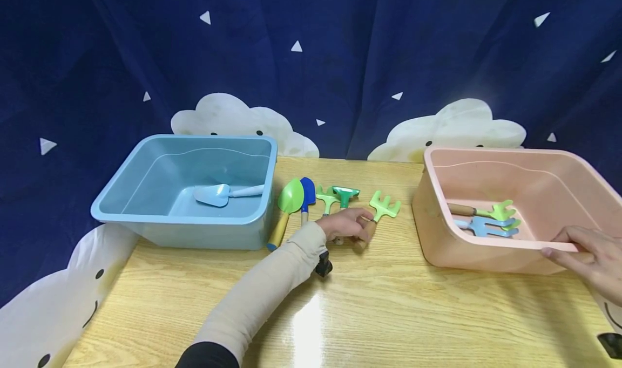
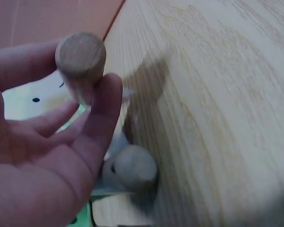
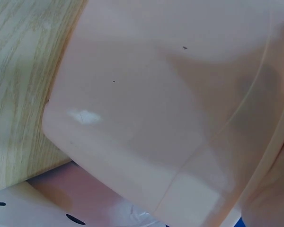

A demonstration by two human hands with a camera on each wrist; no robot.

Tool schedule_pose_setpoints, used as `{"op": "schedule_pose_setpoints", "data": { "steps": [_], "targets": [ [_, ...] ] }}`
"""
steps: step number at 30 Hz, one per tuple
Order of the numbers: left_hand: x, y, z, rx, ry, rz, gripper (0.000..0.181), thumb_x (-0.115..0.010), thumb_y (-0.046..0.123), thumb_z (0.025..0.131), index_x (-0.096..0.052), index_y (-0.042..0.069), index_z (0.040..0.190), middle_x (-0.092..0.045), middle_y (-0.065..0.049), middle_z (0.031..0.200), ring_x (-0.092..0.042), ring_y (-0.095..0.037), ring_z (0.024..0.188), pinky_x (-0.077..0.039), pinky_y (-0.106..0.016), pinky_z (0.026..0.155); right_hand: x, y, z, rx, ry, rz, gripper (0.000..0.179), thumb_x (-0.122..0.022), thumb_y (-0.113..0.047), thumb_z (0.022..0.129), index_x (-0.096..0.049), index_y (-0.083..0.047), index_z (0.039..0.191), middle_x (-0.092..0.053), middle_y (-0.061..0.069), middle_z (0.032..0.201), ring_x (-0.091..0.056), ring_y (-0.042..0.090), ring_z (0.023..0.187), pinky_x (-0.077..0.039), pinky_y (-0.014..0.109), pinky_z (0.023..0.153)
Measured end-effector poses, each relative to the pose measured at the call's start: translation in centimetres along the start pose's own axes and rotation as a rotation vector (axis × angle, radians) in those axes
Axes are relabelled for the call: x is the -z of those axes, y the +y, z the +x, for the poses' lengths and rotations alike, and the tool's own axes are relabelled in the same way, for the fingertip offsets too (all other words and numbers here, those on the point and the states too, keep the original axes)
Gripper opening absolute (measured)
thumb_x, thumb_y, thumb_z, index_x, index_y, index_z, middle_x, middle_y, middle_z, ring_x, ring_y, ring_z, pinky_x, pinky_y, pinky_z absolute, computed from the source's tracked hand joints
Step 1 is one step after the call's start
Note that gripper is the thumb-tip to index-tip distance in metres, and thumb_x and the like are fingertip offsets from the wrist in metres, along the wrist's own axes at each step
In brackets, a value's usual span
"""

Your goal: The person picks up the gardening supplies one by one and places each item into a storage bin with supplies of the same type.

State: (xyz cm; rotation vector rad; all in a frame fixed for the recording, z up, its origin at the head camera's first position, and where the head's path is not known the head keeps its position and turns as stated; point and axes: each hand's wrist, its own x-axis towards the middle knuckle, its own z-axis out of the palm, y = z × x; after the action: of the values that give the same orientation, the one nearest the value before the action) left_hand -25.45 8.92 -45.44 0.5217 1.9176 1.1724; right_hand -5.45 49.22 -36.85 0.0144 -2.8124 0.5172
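Observation:
My left hand [image 1: 346, 223] pinches the wooden handle of a light-green garden fork [image 1: 385, 205]. In the left wrist view the round handle end [image 2: 80, 56] sits between thumb and fingers. Beside it lie a dark-green rake [image 1: 345, 194], a second light-green fork [image 1: 327, 195], a blue shovel [image 1: 308, 190] and a light-green shovel [image 1: 291, 196] with a yellow handle. On the right, my right hand [image 1: 595, 257] grips the front rim of a pink tub [image 1: 447, 244]. Inside that tub are a wooden-handled light-green fork [image 1: 500, 211] and a light-blue fork [image 1: 481, 226].
A blue tub [image 1: 204, 233] stands on the left of the wooden table [image 1: 389, 314], with a light-blue trowel [image 1: 214, 195] in it. Behind hangs a dark-blue curtain [image 1: 340, 66] with white clouds and triangles.

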Motion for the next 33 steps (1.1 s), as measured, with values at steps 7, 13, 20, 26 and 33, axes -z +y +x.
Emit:
{"op": "schedule_pose_setpoints", "data": {
  "steps": [7, 13, 20, 26, 33],
  "targets": [
    [0.34, -0.33, -0.36, 0.006, -0.071, -0.072, 0.062, -0.070, 0.006, 0.086, -0.048, 0.011, 0.143, -0.060, 0.000, 0.087, -0.055, -0.010, 0.074, -0.045, -0.023, 0.071, -0.09, 0.12, 0.01, -0.006, -0.002, 0.020, 0.023, -0.078, -0.018, 0.079, -0.059, -0.030, 0.073, -0.046, -0.019, 0.062, -0.036, -0.008, 0.064, -0.021, 0.019, 0.061],
    [0.17, -0.29, -0.29, 0.009, -0.056, -0.076, 0.062, -0.073, 0.004, 0.084, -0.050, 0.011, 0.142, -0.058, -0.001, 0.097, -0.055, -0.010, 0.080, -0.044, -0.022, 0.072, -0.15, 0.22, -0.14, -0.017, -0.008, 0.011, 0.022, -0.078, -0.019, 0.080, -0.059, -0.028, 0.074, -0.045, -0.019, 0.063, -0.035, -0.008, 0.065, -0.021, 0.019, 0.061],
    [0.24, -0.43, -0.13, 0.003, -0.053, -0.070, 0.064, -0.073, 0.004, 0.084, -0.049, 0.010, 0.142, -0.059, -0.001, 0.096, -0.056, -0.010, 0.079, -0.044, -0.021, 0.070, 0.03, 0.06, -0.14, -0.024, -0.022, -0.011, 0.021, -0.078, -0.021, 0.080, -0.060, -0.029, 0.074, -0.046, -0.020, 0.064, -0.035, -0.009, 0.065, -0.021, 0.020, 0.062],
    [0.43, -0.32, -0.28, 0.003, -0.058, -0.046, 0.064, -0.073, 0.004, 0.084, -0.049, 0.012, 0.142, -0.064, -0.006, 0.108, -0.057, -0.009, 0.084, -0.044, -0.020, 0.068, 0.05, 0.03, 0.07, -0.027, -0.034, -0.056, 0.019, -0.077, -0.025, 0.081, -0.059, -0.029, 0.074, -0.045, -0.020, 0.065, -0.034, -0.009, 0.066, -0.020, 0.022, 0.063],
    [1.02, 0.42, -0.37, -0.037, -0.054, -0.006, 0.066, -0.074, 0.003, 0.083, -0.049, 0.014, 0.144, -0.061, -0.018, 0.133, -0.062, -0.018, 0.106, -0.049, -0.024, 0.084, 0.17, 0.00, 0.25, 0.001, -0.018, -0.035, 0.022, -0.078, -0.021, 0.080, -0.060, -0.032, 0.074, -0.046, -0.021, 0.064, -0.035, -0.009, 0.065, -0.020, 0.021, 0.061]
  ]
}}
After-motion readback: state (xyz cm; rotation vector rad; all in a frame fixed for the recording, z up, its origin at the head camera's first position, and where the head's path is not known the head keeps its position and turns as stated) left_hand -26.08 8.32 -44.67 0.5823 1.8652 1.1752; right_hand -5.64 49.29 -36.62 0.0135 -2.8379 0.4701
